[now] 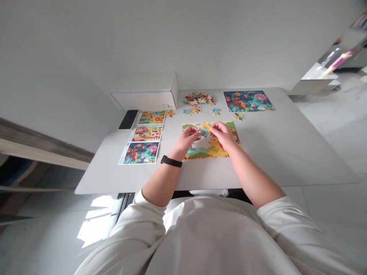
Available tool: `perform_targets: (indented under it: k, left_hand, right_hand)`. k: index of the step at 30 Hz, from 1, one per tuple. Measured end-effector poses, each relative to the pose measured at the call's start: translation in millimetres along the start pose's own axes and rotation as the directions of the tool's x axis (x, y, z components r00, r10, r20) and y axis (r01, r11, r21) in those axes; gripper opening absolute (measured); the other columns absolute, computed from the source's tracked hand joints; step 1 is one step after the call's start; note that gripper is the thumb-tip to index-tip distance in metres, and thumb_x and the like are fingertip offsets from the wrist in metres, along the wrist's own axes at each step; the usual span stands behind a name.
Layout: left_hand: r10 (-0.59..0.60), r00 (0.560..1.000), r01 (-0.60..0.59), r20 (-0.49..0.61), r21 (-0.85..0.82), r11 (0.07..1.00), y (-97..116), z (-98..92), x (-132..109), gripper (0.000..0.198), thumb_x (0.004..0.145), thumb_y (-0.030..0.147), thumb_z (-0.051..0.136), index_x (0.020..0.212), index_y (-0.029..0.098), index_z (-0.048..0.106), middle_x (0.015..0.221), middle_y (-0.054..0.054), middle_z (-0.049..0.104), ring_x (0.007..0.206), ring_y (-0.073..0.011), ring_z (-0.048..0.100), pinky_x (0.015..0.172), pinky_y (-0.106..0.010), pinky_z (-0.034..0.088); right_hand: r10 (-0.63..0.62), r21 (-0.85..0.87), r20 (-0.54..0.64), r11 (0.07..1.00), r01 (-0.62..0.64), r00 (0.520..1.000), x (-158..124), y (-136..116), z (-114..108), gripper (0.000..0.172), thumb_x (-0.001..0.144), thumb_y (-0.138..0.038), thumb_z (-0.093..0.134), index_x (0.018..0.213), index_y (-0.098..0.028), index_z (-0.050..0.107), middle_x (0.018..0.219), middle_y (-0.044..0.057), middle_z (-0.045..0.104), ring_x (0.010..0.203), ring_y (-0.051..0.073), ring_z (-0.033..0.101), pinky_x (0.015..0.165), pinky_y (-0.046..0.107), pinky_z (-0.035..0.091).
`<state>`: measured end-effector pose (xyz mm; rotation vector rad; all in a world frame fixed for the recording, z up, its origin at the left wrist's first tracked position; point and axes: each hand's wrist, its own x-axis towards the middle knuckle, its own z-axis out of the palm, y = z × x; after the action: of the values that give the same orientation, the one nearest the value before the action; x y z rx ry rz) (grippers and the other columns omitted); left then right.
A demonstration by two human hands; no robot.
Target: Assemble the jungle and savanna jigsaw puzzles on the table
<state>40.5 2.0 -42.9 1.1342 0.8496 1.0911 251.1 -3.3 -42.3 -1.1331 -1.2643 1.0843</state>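
A partly assembled jigsaw puzzle (219,152) in yellow, green and teal lies on the table in front of me, with a pale gap left of its middle. Above that gap, my left hand (187,138) has its thumb and fingers closed at the edge of a small teal and yellow puzzle piece (205,126). My right hand (223,134) pinches the right side of the same yellow area; whether this is one piece or joined pieces, I cannot tell. The fingertips of both hands nearly meet over the puzzle.
Behind the puzzle lie a heap of puzzle pieces (199,98) and several loose ones, including a blue piece (216,111). A dark, colourful finished puzzle (249,101) is at the back right. To the left are a white box (146,100), a phone (128,119) and a picture sheet (146,133).
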Motion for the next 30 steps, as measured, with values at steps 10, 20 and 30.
perform_targets:
  k: [10,20,30]
  left_hand:
    - [-0.002,1.0,0.003,-0.009,0.113,0.994,6.1,-0.4,0.7,0.042,0.084,0.048,0.091,0.106,0.021,0.068,0.094,0.0,0.074,0.081,-0.0121,0.074,0.073,-0.022,0.058]
    - [-0.046,0.999,0.047,-0.013,0.085,0.995,3.5,1.9,1.6,0.038,0.083,0.045,0.092,0.097,0.021,0.067,0.08,0.002,0.068,0.069,-0.0116,0.072,0.061,-0.021,0.054]
    - [-0.037,0.998,0.041,-0.048,0.092,0.995,3.7,2.2,1.3,0.032,0.088,0.04,0.089,0.094,0.02,0.065,0.08,0.002,0.067,0.063,-0.0092,0.066,0.059,-0.021,0.053]
  right_hand:
    - [-0.092,-0.076,0.081,0.992,0.098,0.992,2.4,4.7,-8.6,0.038,0.085,-0.06,0.08,0.092,-0.025,0.065,0.085,-0.001,0.069,0.079,0.018,0.061,0.075,0.032,0.05]
    - [-0.111,-0.205,0.148,0.969,0.141,0.983,-2.2,2.3,-7.3,0.027,0.092,-0.052,0.073,0.096,-0.025,0.068,0.091,0.002,0.071,0.082,0.02,0.063,0.082,0.036,0.053]
    - [-0.207,-0.347,0.12,0.907,0.236,0.971,-3.5,3.0,-10.3,0.035,0.095,-0.052,0.074,0.12,-0.027,0.07,0.12,0.009,0.074,0.106,0.026,0.069,0.091,0.04,0.059]
